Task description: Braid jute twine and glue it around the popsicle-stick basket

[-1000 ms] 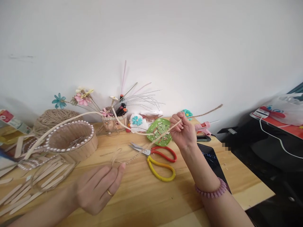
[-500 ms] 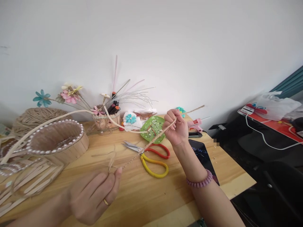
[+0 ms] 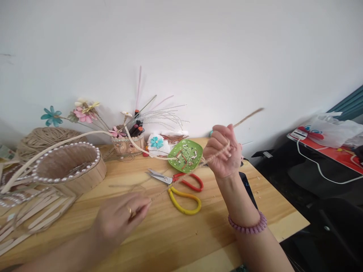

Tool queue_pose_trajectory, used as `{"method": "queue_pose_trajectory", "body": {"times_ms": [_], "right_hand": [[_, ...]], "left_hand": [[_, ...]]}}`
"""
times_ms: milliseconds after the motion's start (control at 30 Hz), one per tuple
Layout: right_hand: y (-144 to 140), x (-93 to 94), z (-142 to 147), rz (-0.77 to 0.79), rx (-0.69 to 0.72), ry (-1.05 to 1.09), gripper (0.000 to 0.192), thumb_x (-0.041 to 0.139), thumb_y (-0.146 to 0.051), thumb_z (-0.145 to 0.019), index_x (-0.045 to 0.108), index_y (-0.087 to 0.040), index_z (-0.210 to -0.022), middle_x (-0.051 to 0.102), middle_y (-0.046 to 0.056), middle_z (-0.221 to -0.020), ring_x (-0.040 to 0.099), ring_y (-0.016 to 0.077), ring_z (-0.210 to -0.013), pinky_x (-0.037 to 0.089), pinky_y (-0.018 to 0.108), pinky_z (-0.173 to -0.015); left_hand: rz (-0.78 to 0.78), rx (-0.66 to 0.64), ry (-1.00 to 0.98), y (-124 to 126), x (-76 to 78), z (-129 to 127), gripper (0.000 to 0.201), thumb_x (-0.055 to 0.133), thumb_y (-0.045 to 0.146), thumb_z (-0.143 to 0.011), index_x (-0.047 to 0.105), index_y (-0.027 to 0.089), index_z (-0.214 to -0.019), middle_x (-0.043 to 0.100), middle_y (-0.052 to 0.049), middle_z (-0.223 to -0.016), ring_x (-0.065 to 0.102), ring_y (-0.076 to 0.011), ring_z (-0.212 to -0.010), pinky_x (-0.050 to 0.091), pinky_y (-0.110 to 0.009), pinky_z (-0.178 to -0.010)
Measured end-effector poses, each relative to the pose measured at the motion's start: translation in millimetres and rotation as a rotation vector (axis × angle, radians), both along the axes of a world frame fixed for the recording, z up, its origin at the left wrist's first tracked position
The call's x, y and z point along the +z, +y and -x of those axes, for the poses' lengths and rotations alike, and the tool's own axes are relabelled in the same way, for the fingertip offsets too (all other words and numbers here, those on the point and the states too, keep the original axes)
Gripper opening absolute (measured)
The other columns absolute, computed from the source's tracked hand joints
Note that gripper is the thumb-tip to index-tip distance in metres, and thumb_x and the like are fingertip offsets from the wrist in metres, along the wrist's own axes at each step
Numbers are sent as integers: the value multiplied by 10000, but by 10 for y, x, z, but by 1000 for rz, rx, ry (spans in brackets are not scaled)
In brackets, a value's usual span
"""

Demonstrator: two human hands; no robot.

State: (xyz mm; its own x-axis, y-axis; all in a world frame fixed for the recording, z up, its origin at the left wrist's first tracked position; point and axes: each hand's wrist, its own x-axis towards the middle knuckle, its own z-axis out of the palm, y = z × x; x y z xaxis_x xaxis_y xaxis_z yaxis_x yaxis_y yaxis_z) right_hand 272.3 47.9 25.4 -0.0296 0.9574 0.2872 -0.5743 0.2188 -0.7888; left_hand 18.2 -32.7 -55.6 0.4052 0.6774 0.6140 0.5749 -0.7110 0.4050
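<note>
Both hands pinch one twine strand (image 3: 181, 177): the left hand (image 3: 120, 217) low over the worktop (image 3: 176, 234), the right hand (image 3: 222, 153) raised, so it stretches taut above the scissors (image 3: 181, 187), beside the beaded basket (image 3: 68, 166).

Both hands, left hand (image 3: 120, 217) and right hand (image 3: 222, 153), pinch a taut twine (image 3: 181, 176) above scissors (image 3: 181, 185) on table (image 3: 198, 234).
</note>
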Motion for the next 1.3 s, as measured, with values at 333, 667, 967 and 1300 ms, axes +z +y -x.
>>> {"method": "queue_pose_trajectory", "body": {"times_ms": [333, 667, 967, 1300], "right_hand": [[-166, -398, 741, 244, 352, -758, 158, 664, -262, -697, 649, -131, -785, 632, 22, -728, 528, 86, -504, 392, 213, -486], [-263, -519, 953, 95, 445, -854, 139, 613, -262, -742, 656, -130, -754, 627, 16, -694, 540, 124, -650, 417, 244, -623], [-254, -486, 958, 179, 337, -847, 188, 579, -302, -766, 651, -128, -764, 555, -9, -616, 467, 93, -532, 360, 218, -517], [-271, -506, 952, 109, 212, -823, 270, 601, -388, -751, 552, -145, -646, 497, -26, -612, 392, 96, -569, 300, 227, -540]], "left_hand": [[1052, 232, -856, 203, 273, -52, 229, 685, 350, -655, 607, 155, -564, 527, 47, -477, 339, -51, -444, 245, -171, -424], [1034, 226, -732, 281, 259, 10, 158, 654, 303, -663, 649, 146, -650, 566, 22, -556, 393, -77, -490, 295, -201, -468], [1109, 114, -734, 378, 218, 75, 204, 642, 330, -707, 603, 145, -632, 475, 57, -520, 334, -59, -461, 219, -197, -436], [1354, 1, -926, 370, 291, 59, 177, 708, 281, -654, 609, 136, -632, 571, 26, -596, 284, -9, -402, 144, -174, -392]]}}
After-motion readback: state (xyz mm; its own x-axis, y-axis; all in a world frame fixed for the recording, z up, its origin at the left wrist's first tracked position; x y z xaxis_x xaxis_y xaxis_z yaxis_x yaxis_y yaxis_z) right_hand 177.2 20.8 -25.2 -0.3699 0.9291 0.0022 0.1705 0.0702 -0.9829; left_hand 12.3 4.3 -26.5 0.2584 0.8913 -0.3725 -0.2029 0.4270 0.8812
